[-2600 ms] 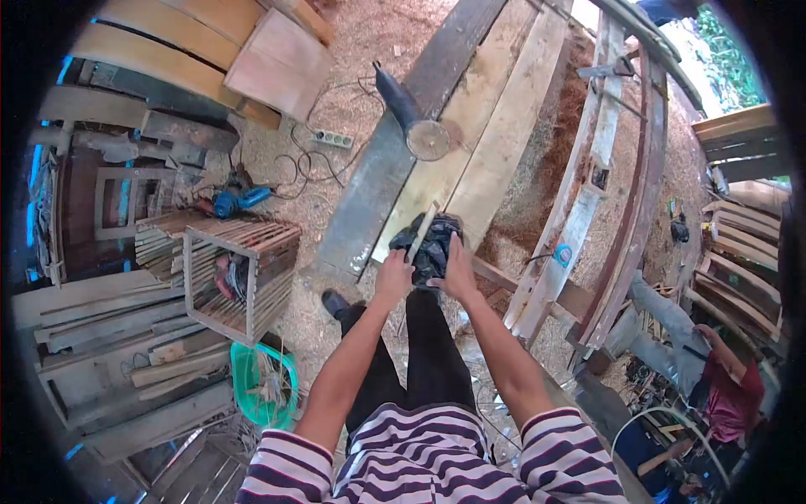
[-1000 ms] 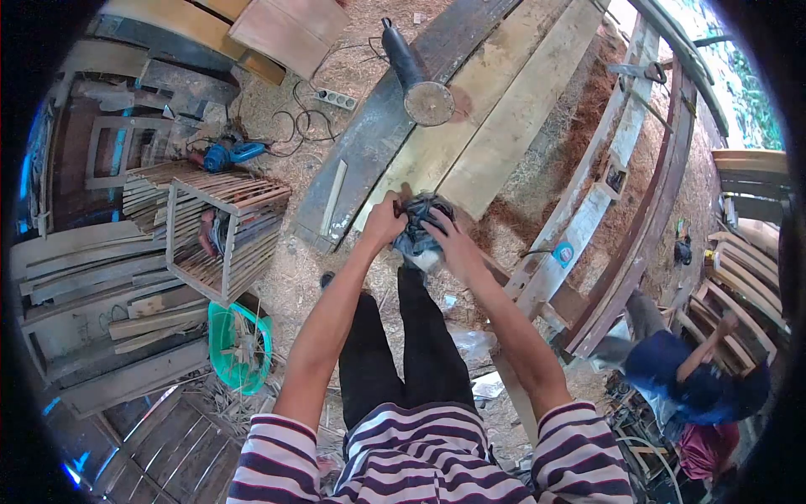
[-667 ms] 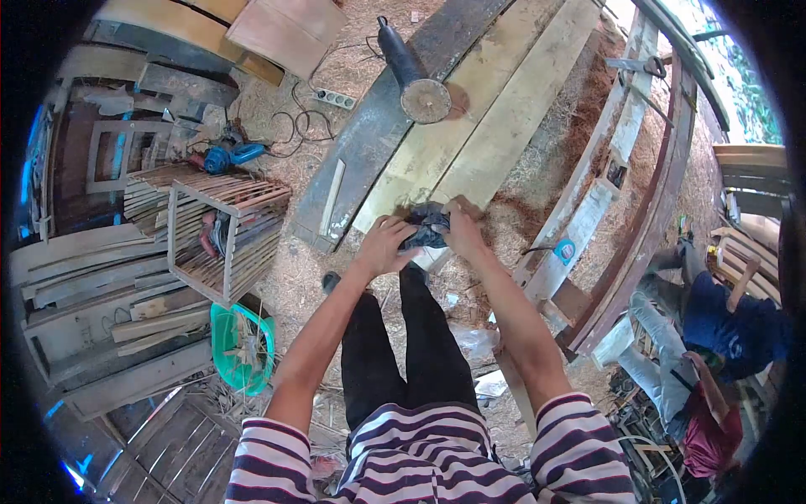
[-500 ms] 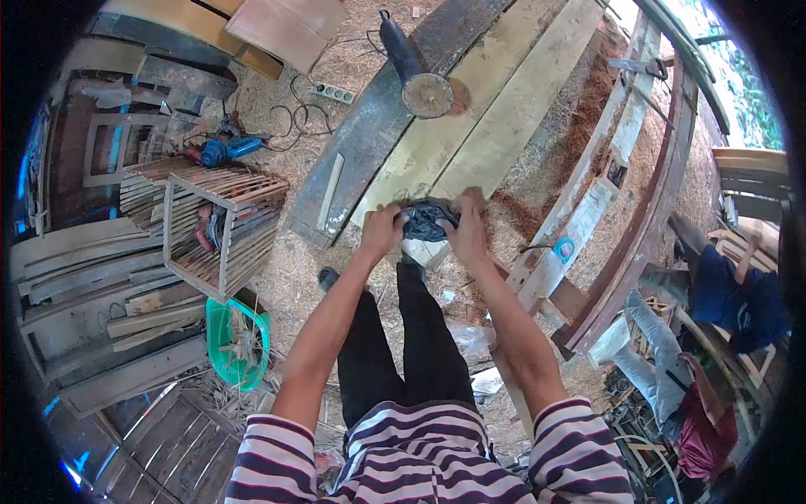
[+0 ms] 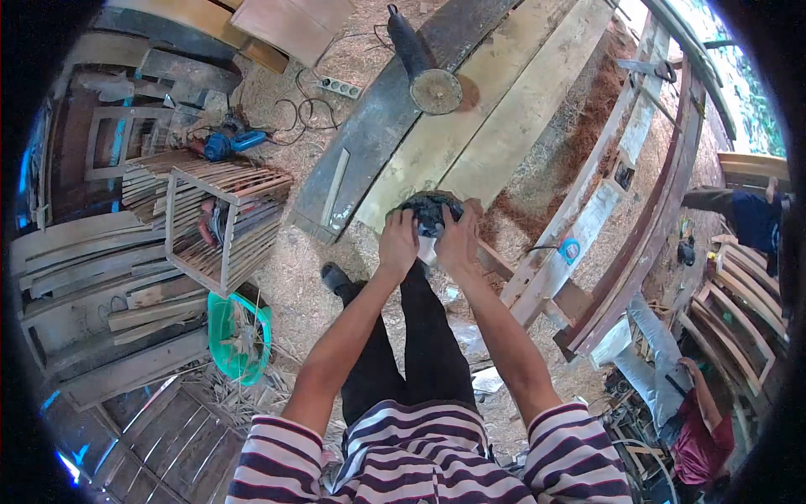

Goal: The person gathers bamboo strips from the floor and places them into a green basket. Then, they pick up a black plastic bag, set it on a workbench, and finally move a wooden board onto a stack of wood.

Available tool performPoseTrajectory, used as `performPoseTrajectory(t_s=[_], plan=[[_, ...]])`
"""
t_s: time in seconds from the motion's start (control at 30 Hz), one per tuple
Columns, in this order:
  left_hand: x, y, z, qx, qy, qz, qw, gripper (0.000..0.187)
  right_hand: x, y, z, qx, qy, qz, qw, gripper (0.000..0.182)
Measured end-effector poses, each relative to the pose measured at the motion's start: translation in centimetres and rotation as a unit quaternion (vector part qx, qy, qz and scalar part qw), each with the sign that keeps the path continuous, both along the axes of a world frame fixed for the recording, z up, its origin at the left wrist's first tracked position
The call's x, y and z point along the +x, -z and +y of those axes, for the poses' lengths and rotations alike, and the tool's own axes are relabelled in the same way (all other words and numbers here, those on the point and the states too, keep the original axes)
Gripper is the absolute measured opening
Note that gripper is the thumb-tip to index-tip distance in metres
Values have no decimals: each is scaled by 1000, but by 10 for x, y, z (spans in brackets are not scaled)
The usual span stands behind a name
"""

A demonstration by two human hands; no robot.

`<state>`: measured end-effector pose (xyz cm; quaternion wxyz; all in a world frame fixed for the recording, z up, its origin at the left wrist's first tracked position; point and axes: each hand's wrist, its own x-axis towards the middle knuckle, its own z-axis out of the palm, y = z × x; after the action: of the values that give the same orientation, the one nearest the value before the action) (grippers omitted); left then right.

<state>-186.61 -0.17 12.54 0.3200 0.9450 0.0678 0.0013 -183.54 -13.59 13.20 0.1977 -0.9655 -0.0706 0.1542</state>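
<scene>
A crumpled black bundle point(image 5: 430, 213), perhaps a plastic bag, is held between my two hands at the near end of the pale boards point(image 5: 470, 143). My left hand point(image 5: 399, 244) grips its left side with bent fingers. On the right side, my right hand point(image 5: 457, 239) grips it the same way. Something white point(image 5: 426, 250) shows just below the bundle, between my hands. A grinder point(image 5: 411, 55) with a round disc lies on the boards farther up. Left of my hands, a thin wood strip point(image 5: 336, 186) rests on the dark plank.
At left are a slatted wooden crate point(image 5: 197, 227), a blue power tool point(image 5: 228, 144), a power strip point(image 5: 340, 86) and a green basket point(image 5: 215, 336). A tape measure point(image 5: 569, 249) and a handsaw point(image 5: 646, 69) lie on timber at right. Two other people point(image 5: 705, 433) point(image 5: 751, 220) are at far right.
My hands have closed in more over the black bundle. The whole view has shifted slightly. At far right, the person in dark blue has moved up in the view.
</scene>
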Motion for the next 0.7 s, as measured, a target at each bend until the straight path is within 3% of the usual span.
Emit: performPoseTrajectory(t_s=[0.03, 0.07, 0.17, 0.3, 0.43, 0.5, 0.57, 0.63, 0.7], plan=[[-2, 5, -4, -42, -75, 11, 996, 21, 1, 5, -2, -33, -11, -26, 999, 56], [-1, 4, -9, -44, -76, 9, 996, 21, -1, 5, -1, -34, -12, -28, 999, 56], [-2, 21, -16, -105, -154, 77, 979, 45, -7, 7, 9, -95, 3, -75, 993, 60], [4, 30, -14, -28, -137, 77, 987, 50, -4, 18, 17, 37, 104, -18, 994, 58], [11, 32, -8, -70, -169, 116, 976, 51, 10, 15, 4, 134, 162, 74, 975, 50], [17, 26, -5, -188, -212, 202, 938, 52, 5, 53, -1, 181, 197, 35, 963, 48], [17, 27, -3, -218, -215, 202, 930, 50, 8, 65, -5, 229, 230, 0, 946, 46], [13, 31, 3, -245, -220, 203, 922, 49, 15, 61, -8, 395, 247, 192, 864, 45], [3, 51, 9, -345, -168, 229, 895, 43, 17, 47, -1, 380, 214, 174, 883, 52]])
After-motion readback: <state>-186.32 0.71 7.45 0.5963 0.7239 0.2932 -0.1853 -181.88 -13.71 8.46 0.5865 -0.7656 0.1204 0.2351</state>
